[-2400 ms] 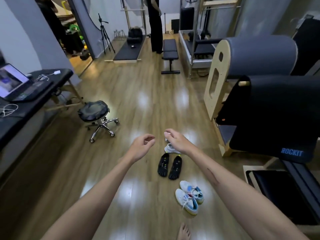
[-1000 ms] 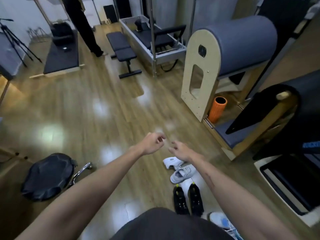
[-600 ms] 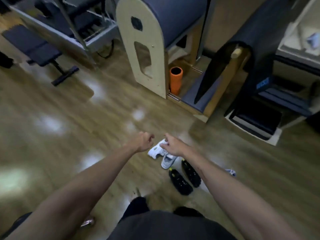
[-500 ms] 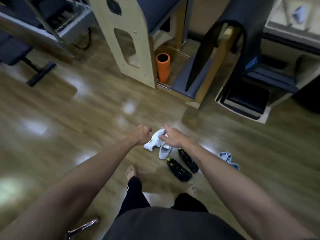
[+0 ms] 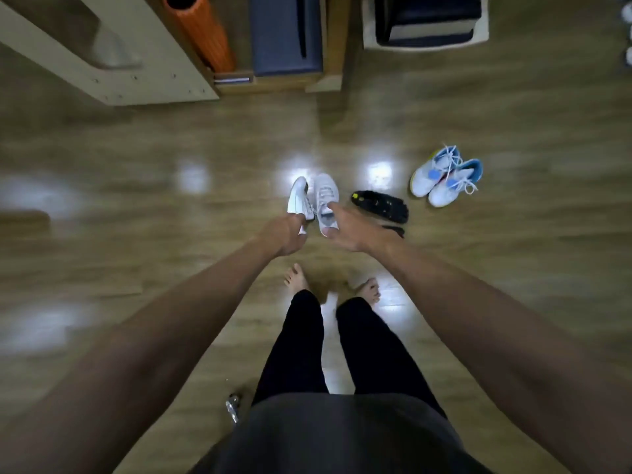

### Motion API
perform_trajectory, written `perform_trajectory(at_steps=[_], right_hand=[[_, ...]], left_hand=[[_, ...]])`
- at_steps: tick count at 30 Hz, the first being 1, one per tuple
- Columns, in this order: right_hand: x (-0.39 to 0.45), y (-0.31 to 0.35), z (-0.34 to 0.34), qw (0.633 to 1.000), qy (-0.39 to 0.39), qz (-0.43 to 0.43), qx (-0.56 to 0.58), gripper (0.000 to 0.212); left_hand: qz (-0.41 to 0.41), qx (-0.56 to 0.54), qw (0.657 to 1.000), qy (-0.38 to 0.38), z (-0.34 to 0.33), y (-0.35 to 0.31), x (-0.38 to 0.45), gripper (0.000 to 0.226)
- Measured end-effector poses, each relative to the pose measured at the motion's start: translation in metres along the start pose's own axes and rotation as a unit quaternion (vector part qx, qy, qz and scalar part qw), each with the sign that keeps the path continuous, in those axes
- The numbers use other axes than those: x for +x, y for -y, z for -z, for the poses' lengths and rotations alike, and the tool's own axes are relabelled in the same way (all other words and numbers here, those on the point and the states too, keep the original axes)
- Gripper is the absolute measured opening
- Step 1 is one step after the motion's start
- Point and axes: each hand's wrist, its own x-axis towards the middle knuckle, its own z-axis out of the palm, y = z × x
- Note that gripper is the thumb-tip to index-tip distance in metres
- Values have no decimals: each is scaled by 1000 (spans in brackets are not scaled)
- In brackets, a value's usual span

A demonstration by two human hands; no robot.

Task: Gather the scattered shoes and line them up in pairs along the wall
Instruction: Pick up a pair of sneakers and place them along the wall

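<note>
Two white sneakers lie on the wood floor ahead of my bare feet. My left hand (image 5: 285, 234) grips the heel end of the left white sneaker (image 5: 298, 198), which is tipped on its side. My right hand (image 5: 345, 229) holds the heel of the right white sneaker (image 5: 326, 195), thumb at its collar. Just right of them lies a pair of black toe shoes (image 5: 383, 206), partly hidden by my right wrist. Farther right sits a white-and-blue sneaker pair (image 5: 444, 177), side by side.
A wooden barrel frame (image 5: 113, 73), an orange foam roller (image 5: 201, 32) and a padded bench base (image 5: 287, 39) stand beyond the shoes. A dark box (image 5: 424, 25) sits at the top right. A chrome stool leg (image 5: 232, 407) shows near my left thigh.
I have bent down and the view has tilted to look straight at the floor. Both hands have reached the white sneakers and taken hold of their heels.
</note>
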Motion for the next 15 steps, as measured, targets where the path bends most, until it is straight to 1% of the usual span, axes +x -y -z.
perform_trajectory(at_steps=[3, 7, 10, 13, 15], right_hand=[[43, -23, -40, 1000, 21, -16, 0, 46], [122, -62, -83, 1000, 4, -16, 0, 45], [184, -89, -111, 1000, -9, -3, 3, 38], [238, -119, -140, 1000, 14, 10, -13, 36], [269, -140, -161, 999, 26, 8, -36, 29]], left_hand=[[-4, 18, 1000, 11, -41, 28, 37, 44], [-15, 36, 999, 12, -92, 75, 116, 45], [-13, 15, 1000, -22, -129, 110, 177, 44], [-33, 36, 999, -20, -169, 138, 228, 44], [-39, 63, 997, -2, -196, 154, 256, 44]])
